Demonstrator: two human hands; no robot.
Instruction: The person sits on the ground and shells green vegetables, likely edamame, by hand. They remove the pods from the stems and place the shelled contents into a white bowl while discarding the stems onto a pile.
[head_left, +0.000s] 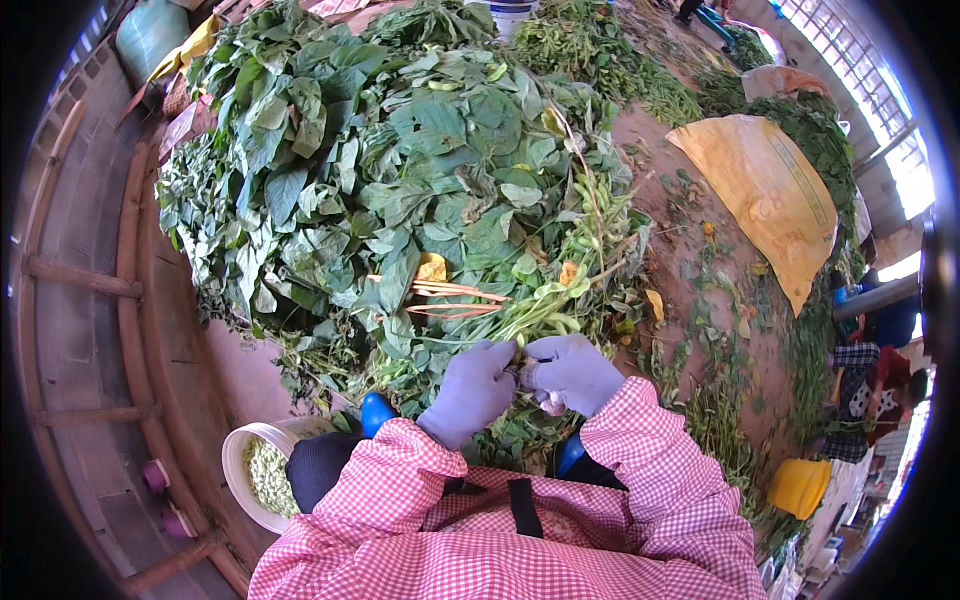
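My left hand (474, 386), in a pale purple glove, has its fingertips closed on a green bean pod (521, 343) of the plant between my hands. Close against it is my right hand (571, 371), gloved alike and also curled on the pod; something whitish shows below its fingers, too hidden to name. Green stems with pods (547, 309) fan out just beyond my fingers. A large heap of leafy bean plants (442, 165) rises in front of me, with thin orange-brown strips (457, 300) lying on it.
A white bucket (234, 457) of pale green beans (270, 476) stands by my left knee. Wooden rails (127, 300) run along the left wall. On the right lie a yellow-orange woven sack (765, 195) and a yellow bucket (800, 487); a seated person (877, 397) is at the far right.
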